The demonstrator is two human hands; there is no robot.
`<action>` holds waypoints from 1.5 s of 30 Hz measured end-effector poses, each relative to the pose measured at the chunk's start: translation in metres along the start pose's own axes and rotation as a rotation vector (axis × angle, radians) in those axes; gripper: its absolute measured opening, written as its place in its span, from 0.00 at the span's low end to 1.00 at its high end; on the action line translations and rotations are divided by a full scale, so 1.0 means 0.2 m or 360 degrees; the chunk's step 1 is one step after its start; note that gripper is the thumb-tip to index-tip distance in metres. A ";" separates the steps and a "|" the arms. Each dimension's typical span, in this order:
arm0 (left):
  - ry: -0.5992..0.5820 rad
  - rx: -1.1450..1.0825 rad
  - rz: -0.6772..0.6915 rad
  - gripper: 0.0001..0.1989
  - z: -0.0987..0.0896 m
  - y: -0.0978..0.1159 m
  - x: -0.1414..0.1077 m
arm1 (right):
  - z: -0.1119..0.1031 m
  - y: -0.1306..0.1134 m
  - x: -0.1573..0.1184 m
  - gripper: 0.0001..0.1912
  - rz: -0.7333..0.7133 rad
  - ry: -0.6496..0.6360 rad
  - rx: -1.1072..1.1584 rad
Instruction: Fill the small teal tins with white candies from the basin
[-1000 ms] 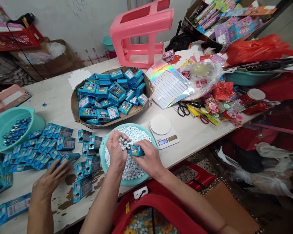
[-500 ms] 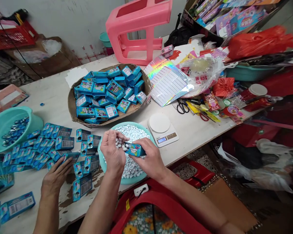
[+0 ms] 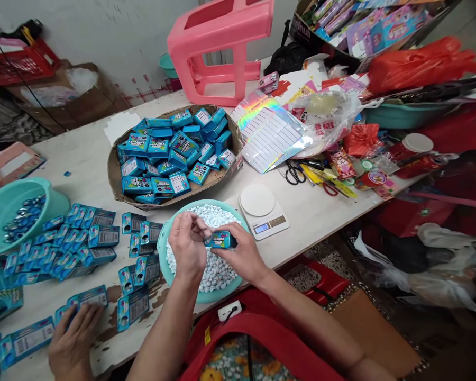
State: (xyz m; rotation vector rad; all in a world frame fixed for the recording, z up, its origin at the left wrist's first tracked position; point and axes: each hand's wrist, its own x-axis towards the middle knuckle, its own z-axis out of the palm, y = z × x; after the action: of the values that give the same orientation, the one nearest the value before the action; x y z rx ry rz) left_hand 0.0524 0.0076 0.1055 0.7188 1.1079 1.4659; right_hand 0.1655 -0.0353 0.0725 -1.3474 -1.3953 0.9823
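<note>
Blue box (image 3: 221, 239), lettered "Caramelo Macizo", is held above a basin (image 3: 214, 296) of small pale pellets (image 3: 220, 272), pinched between thumb and fingers in the grip of the right hand (image 3: 241, 254). The left hand (image 3: 188, 243) is half curled at the box's left end; whether its grip has anything in it I cannot tell (the fingers hide the palm). On the tabletop (image 3: 309, 211), a white scale (image 3: 257, 201) stands just right of the basin, and a cardboard tray (image 3: 114, 180) heaped with similar boxes lies behind. At left, a co-worker's hand (image 3: 77, 333) touches another blue carton (image 3: 93, 296).
</note>
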 end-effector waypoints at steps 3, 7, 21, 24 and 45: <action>0.0128 0.0116 0.0238 0.11 -0.08 -0.05 0.07 | -0.05 0.03 -0.01 0.20 0.0050 0.0049 0.0177; -0.0085 0.1063 0.0226 0.12 -0.23 -0.29 0.19 | -0.09 0.10 -0.03 0.19 0.0090 0.0138 0.0217; -0.0292 0.1500 -0.0179 0.15 -0.33 -0.49 0.22 | -0.13 0.11 -0.06 0.18 0.0135 0.0126 0.0075; -0.0157 0.0886 -0.0434 0.15 -0.32 -0.37 0.19 | -0.12 0.10 -0.05 0.18 0.0093 0.0100 -0.0074; 0.0093 0.0015 -0.0104 0.19 -0.05 -0.07 0.02 | 0.06 -0.01 -0.04 0.16 -0.0129 -0.0026 -0.0458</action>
State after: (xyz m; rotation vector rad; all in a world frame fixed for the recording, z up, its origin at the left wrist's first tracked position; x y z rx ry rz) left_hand 0.0483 0.0079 0.0878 0.6443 1.1731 1.4345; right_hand 0.1530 -0.0438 0.0713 -1.4798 -1.6372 0.7610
